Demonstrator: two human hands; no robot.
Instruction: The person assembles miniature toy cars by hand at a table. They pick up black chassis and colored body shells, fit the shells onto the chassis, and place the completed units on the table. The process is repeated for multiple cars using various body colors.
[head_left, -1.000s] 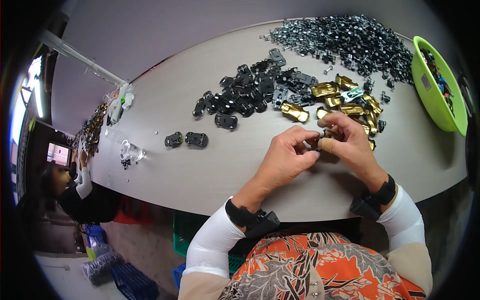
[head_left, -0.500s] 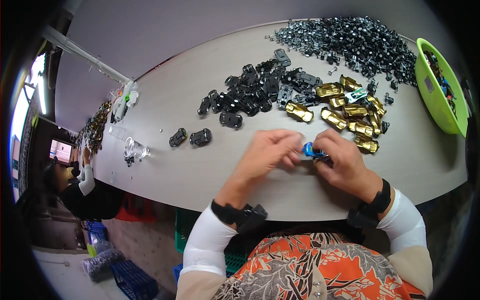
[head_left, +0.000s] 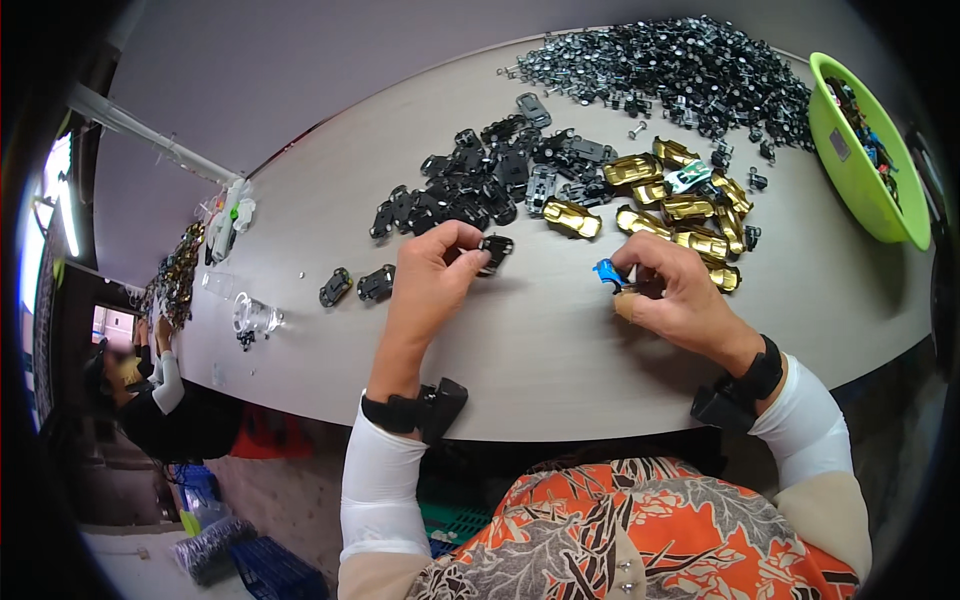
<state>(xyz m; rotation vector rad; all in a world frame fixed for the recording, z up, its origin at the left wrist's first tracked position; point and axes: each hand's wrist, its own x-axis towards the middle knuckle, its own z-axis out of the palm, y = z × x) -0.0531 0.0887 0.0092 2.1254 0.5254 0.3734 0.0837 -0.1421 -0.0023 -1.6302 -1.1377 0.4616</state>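
Black chassis (head_left: 497,252) and blue car body (head_left: 606,271), one to each hand

Left hand (head_left: 438,268), thumb and fingers pinched on the chassis; right hand (head_left: 668,290), clamped on the blue body; the chassis lies left of the body, well apart, bare surface (head_left: 560,360) between; both long axes partly finger-covered, hence not determinable; the dark chassis pile (head_left: 512,168) lies beyond the left hand, the gold car bodies (head_left: 688,208) just beyond the right

A tube light (head_left: 68,215) glares left; corners are black.
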